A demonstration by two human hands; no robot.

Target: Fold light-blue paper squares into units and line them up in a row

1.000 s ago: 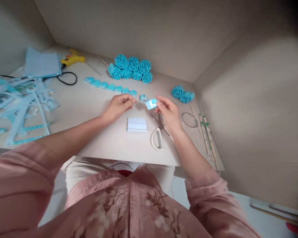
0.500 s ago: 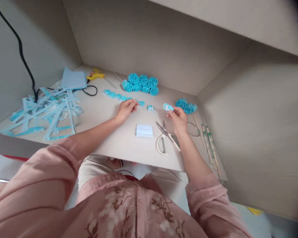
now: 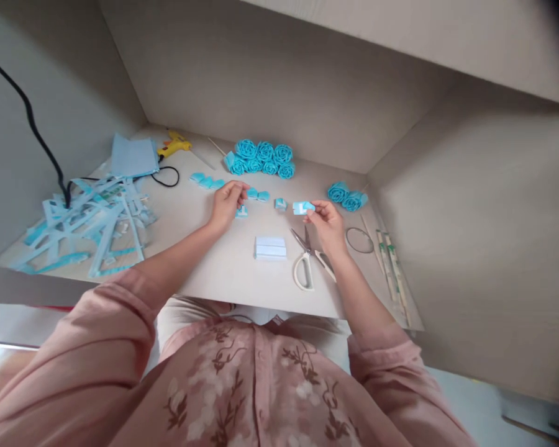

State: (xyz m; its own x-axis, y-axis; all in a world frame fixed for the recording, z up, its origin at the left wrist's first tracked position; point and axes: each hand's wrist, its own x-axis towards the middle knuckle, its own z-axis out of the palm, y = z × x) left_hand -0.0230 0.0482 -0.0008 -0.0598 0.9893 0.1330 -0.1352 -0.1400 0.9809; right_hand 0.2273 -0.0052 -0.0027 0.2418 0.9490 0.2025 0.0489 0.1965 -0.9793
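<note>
My left hand point(image 3: 227, 202) is closed over the row of light blue crepe-paper petals point(image 3: 259, 195). A blue paper petal with a white mark point(image 3: 241, 212) shows just under its fingers and seems to be held there. Between the thumb and fingers of my right hand point(image 3: 328, 223) is another blue petal point(image 3: 302, 208), with a white patch on it. A small folded blue piece point(image 3: 281, 203) lies on the table between the hands. Scissors with white handles point(image 3: 302, 270) rest, blades apart, below my right hand, beside a pale folded paper stack point(image 3: 270, 248).
Finished blue paper roses point(image 3: 264, 155) lie at the back, with two more roses point(image 3: 347, 196) at right. A yellow glue gun point(image 3: 174, 144), blue sheets point(image 3: 133, 155) and tangled paper strips point(image 3: 88, 223) are at left. Sticks point(image 3: 391, 267) and a wire ring point(image 3: 359, 240) lie at right.
My left hand has shifted left along the petal row, and a marked petal now shows under its fingers. My right hand has brought its petal left and slightly down, turning it.
</note>
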